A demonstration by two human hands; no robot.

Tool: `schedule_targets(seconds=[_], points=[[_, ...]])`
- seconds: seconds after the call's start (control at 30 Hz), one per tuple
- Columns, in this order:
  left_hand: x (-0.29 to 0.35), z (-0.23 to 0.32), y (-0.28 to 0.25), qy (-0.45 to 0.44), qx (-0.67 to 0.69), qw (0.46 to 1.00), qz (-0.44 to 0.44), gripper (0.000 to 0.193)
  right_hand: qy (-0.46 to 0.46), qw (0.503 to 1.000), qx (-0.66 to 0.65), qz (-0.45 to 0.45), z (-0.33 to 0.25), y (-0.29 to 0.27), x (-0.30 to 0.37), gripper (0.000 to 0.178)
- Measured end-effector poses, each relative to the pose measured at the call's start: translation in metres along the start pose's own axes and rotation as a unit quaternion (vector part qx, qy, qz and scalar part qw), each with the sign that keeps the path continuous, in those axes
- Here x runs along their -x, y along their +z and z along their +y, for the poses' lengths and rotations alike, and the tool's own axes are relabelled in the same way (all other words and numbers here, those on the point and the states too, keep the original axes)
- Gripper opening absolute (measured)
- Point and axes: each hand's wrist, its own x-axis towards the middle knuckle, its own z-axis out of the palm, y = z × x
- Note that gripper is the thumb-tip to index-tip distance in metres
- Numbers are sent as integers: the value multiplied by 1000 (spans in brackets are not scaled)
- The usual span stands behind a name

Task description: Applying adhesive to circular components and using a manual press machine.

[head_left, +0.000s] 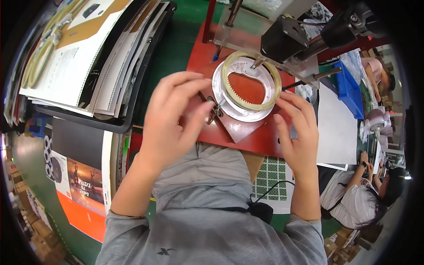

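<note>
A cream toothed ring (pixel 224 84) rests slightly tilted on a white ring-shaped holder (pixel 217 93), which sits on a red work base (pixel 201 62). At the holder's left, my left hand (pixel 174 117) has its fingers curved and apart, with nothing seen in its grasp. Its thumb is close to a small dark metal clamp (pixel 215 112) at the holder's edge. My right hand (pixel 299 132) is on the other side, fingers spread. Its fingertips are at the right rim of the ring; whether they touch it I cannot tell.
Above the ring hang a clear plate (pixel 240 37), a black motor block (pixel 285 37) and metal rods. A black tray (pixel 128 115) with stacked printed sheets (pixel 66 66) stands at left. To the right are a blue bin (pixel 349 88) and other people at work.
</note>
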Motion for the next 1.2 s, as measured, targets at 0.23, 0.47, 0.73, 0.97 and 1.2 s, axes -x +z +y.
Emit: schedule_targets(seconds=[0.23,0.47,0.73,0.97,1.2], points=[[-17,15,22,94,-31,992,-83,24,-50,998,15,-19,4,17,-7,35],[-25,15,24,123,-42,985,-113,18,-66,997,-26,-1,14,23,-12,25],[-34,9,2,94,15,981,-167,17,-82,996,-38,15,8,27,-17,23],[-36,4,0,61,-2,976,-209,11,-68,997,-24,37,2,35,-18,23],[-40,0,1,73,4,973,-220,9,-75,997,-22,28,4,32,-18,27]])
